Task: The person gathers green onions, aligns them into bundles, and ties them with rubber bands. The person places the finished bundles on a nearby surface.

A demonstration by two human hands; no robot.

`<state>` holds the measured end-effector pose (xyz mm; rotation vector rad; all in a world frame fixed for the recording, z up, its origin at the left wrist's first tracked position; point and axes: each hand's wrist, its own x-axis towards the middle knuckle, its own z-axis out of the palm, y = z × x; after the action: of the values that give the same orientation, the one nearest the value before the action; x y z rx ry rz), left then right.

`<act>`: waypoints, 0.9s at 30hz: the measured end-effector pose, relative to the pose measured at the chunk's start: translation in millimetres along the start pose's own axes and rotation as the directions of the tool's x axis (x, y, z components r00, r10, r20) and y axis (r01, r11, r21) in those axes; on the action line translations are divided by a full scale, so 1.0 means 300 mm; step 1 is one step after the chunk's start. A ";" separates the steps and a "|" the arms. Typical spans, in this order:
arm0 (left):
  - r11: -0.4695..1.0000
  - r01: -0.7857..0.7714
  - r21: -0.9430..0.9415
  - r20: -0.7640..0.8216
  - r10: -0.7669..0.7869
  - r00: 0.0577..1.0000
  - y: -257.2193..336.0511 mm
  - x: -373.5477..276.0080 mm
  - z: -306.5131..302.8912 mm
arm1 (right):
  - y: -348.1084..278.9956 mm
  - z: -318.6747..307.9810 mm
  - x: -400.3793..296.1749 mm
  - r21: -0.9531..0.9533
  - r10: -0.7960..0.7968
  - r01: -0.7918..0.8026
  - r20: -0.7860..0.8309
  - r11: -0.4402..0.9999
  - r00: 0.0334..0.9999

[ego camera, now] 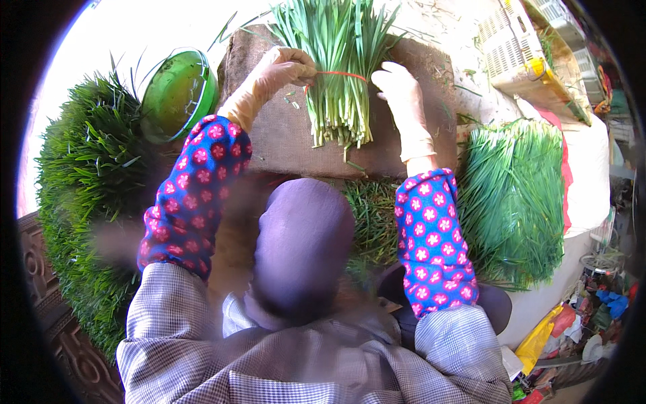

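A bundle of garlic chives [340, 113] lies on a burlap-covered block [275, 144], pale cut ends towards me and green leaves away. A thin red tie [342, 74] runs across the bundle above the pale stems. In a pale glove, my left hand [280, 70] pinches the tie at the bundle's left edge. My gloved right hand [404, 93] is just right of the bundle, fingers loosely curled and apart, with nothing visible in them. The tie's right end bends round the bundle's side out of sight.
Left stands a large mass of green chives [91, 166] beside a tilted green basin [174, 96]. A flat pile of chives [515, 202] lies right. White plastic crates [509, 45] stand upper right. Loose leaves [376, 217] lie below the block; mixed clutter [570, 323] fills the lower right.
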<state>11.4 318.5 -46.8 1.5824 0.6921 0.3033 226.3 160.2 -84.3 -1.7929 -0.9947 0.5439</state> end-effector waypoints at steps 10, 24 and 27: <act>0.948 -0.037 0.317 -0.195 0.103 0.975 0.008 -0.063 0.031 | -0.249 0.222 -0.127 -0.380 0.230 -0.224 -0.030 0.897 0.973; 0.991 0.000 -0.133 -0.176 -0.024 0.984 0.118 -0.037 0.183 | -0.226 0.273 -0.122 -0.462 0.252 -0.263 -0.087 0.847 0.964; 0.979 -0.141 0.147 -0.125 0.160 0.979 0.117 0.034 0.230 | -0.190 0.318 -0.131 -0.404 0.281 -0.313 -0.138 0.860 0.950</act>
<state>67.7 269.0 -25.0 1.7621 0.7113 0.4888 112.7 189.8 -75.8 -2.3645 -0.8272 0.4670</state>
